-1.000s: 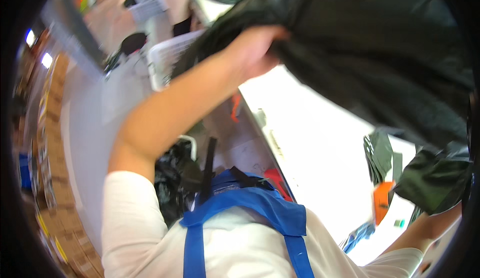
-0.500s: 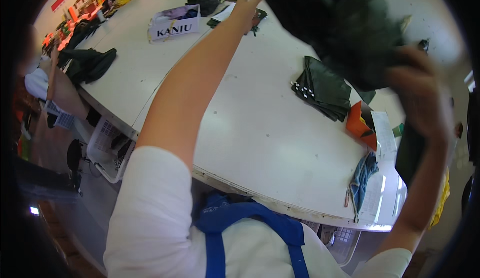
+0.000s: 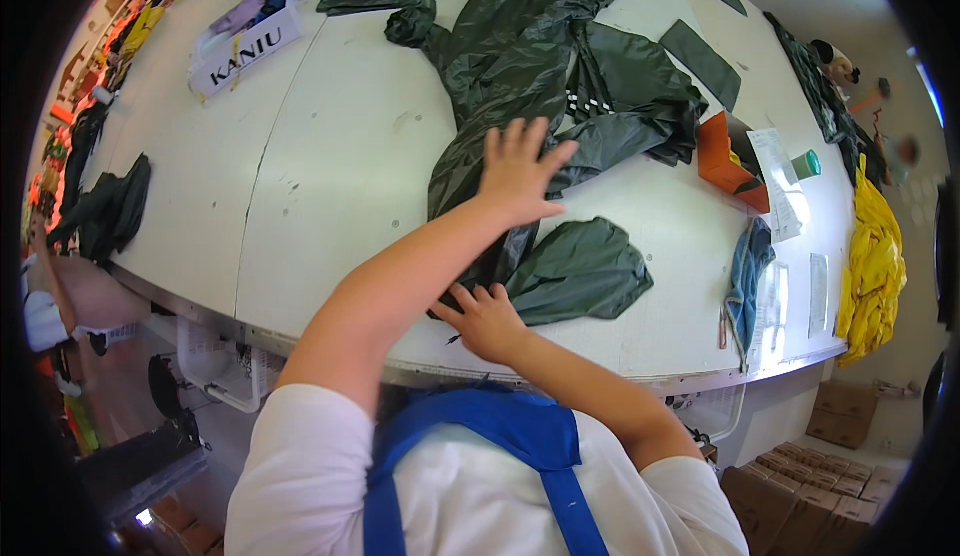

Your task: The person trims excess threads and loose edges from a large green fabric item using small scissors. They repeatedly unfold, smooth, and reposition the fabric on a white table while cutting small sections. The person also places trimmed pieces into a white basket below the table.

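A dark green garment (image 3: 505, 56) of thin, shiny fabric lies stretched out across the white table (image 3: 340, 186), with one sleeve-like part to the right. My left hand (image 3: 520, 171) rests on its middle, palm down, fingers spread wide. Close to the table's front edge, my right hand (image 3: 490, 324) lies on the garment's near end with its fingers apart. Beside that hand, a rounded green fabric part (image 3: 585, 271) spreads to the right. Partly under the garment is a stack of folded dark green pieces (image 3: 630, 66) with white tips along one side.
An orange box (image 3: 730, 161), paper sheets (image 3: 778, 181), a green roll (image 3: 806, 164) and blue denim cloth (image 3: 745, 276) lie at the right. Yellow fabric (image 3: 872, 266) hangs over the right edge. A white box (image 3: 245, 46) stands far left. A co-worker's arm (image 3: 55, 281) shows at the left.
The dark green garment, held up in both hands before, now lies on the table over part of the folded stack. Both hands have come down nearer to me and rest on it.
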The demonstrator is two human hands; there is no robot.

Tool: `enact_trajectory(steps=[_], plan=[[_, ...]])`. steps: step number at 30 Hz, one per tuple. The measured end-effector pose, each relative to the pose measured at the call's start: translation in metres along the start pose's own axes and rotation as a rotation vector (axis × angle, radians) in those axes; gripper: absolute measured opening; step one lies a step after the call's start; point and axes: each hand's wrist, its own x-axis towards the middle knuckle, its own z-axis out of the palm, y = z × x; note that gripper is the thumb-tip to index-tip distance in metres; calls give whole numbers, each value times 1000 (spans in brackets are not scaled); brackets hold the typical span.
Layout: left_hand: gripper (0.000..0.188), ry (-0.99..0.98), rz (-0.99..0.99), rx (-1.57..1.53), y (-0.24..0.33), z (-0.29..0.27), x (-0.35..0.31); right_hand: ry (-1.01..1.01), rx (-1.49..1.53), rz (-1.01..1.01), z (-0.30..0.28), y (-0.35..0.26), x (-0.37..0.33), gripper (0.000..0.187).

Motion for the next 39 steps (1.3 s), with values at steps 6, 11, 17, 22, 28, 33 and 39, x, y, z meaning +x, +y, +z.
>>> enact_trajectory(steps=[6,11,17,22,28,33,39], plan=[[45,-215,-101,7,-34,53,99,134,195,445,-9,21,-12,110],[41,368,38,-1090,-129,-94,126,152,133,719,-2,84,-42,87],[62,441,-1328,-1162,-283,-72,-156,27,-239,630,-10,179,-43,54],[71,289,-905,-534,-159,-27,-219,-397,119,727,-76,207,-21,65],[53,-69,-100,-294,-89,17,-109,-386,88,770,-72,212,-53,91],[40,-330,-241,94,-204,48,-12,-340,104,1035,-69,218,-105,97],[55,243,-446,-212,-210,34,-40,341,989,939,27,118,-100,75]])
